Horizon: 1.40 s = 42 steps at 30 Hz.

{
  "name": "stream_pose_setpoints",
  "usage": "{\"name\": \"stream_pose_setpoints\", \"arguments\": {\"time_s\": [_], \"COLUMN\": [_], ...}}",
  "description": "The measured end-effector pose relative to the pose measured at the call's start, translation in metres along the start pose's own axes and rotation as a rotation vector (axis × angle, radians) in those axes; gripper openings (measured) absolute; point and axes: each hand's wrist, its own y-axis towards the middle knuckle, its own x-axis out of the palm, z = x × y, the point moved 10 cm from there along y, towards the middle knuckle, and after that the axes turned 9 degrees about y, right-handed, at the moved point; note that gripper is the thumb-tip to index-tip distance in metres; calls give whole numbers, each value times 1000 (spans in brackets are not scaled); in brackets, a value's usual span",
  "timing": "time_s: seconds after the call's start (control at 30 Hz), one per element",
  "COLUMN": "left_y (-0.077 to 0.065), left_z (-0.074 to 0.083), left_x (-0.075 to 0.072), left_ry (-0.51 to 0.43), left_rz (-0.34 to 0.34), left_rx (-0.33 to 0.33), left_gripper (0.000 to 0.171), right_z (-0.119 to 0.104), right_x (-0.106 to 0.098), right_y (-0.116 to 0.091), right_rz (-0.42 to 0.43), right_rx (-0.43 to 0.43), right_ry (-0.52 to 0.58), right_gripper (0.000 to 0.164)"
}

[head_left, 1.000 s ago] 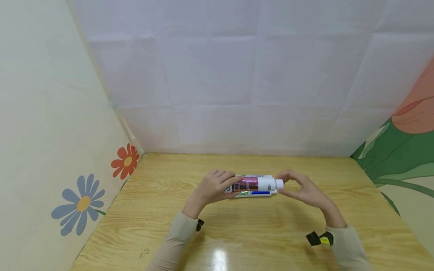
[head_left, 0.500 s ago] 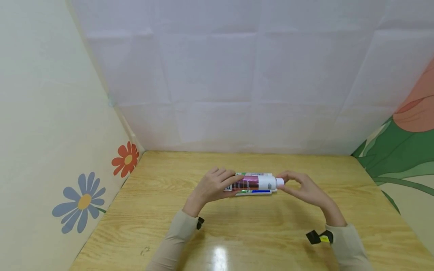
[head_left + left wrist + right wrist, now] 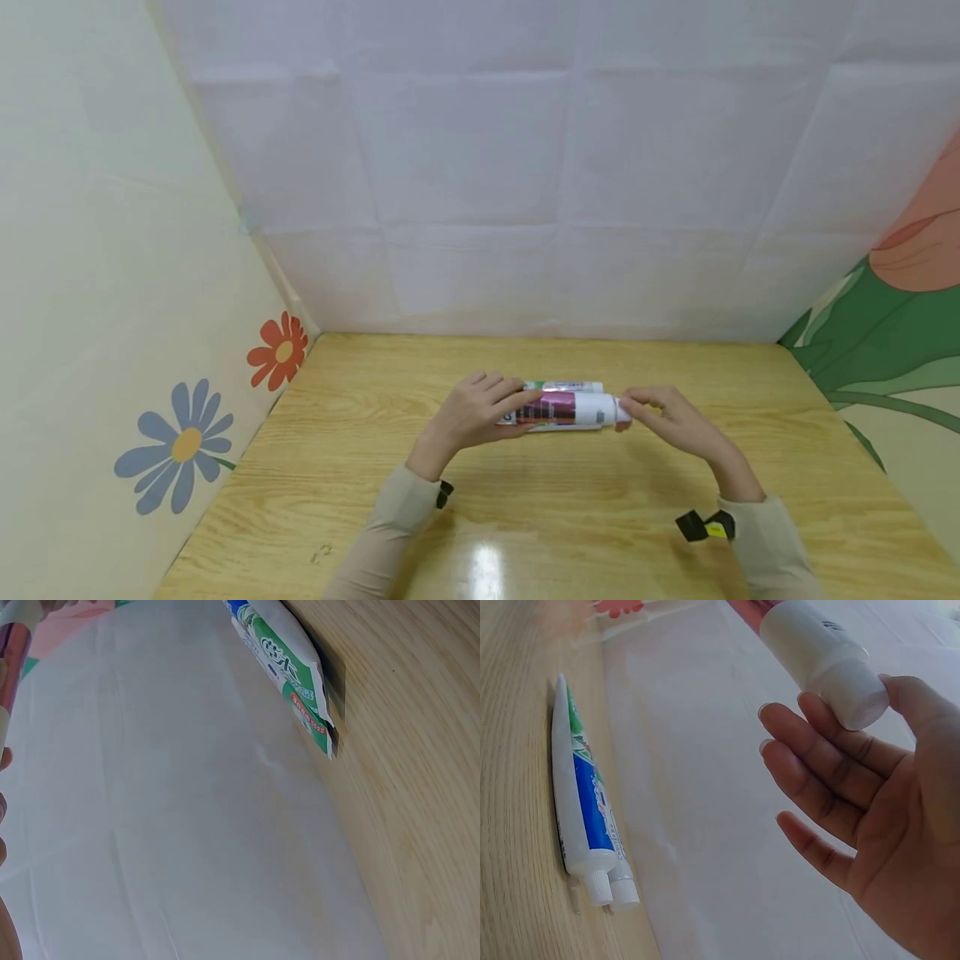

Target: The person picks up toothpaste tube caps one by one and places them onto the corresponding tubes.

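Note:
My left hand [image 3: 468,417] grips the crimped end of a purple-and-white toothpaste tube [image 3: 555,408], held level above the table with its cap to the right. The thumb and index finger of my right hand [image 3: 678,425] pinch its white cap [image 3: 855,697]; the other fingers spread loosely below in the right wrist view. The cap sits at the end of the tube. On the table underneath lie two more toothpaste tubes side by side, one a green, blue and white tube [image 3: 592,802] and the other a white-capped tube [image 3: 622,889] mostly hidden behind it.
The wooden table [image 3: 547,517] runs back to a white sheet-covered wall [image 3: 480,192]. Painted flowers mark the left wall [image 3: 82,292], and large leaves cover the right wall [image 3: 900,358]. A dark wrist-camera mount [image 3: 701,527] sticks out at my right sleeve.
My right fingers have turned on the cap: the thumb now lies over its top, with a fingertip showing below. My left hand keeps its hold, and the tube has shifted only slightly to the right.

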Motion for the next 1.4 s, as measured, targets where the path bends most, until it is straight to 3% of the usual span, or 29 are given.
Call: {"name": "stream_pose_setpoints", "arguments": {"time_s": [0.37, 0.63, 0.9, 1.13, 1.4], "left_y": [1, 3, 2, 2, 2], "left_z": [2, 0, -5, -7, -7], "left_x": [-1, -4, -8, -9, -10], "left_ry": [13, 14, 13, 7, 1], "left_rz": [5, 26, 38, 27, 36], "left_rx": [18, 7, -16, -19, -22], "left_gripper": [47, 56, 58, 51, 55], "right_z": [-3, -3, -13, -29, -18], "right_x": [5, 0, -2, -4, -7], "right_y": [1, -1, -1, -2, -2], "right_rz": [-39, 9, 49, 70, 80], "right_rx": [-48, -36, -61, -78, -104], "right_ry": [83, -25, -50, -77, -112], "right_gripper": [37, 24, 52, 50, 39]}}
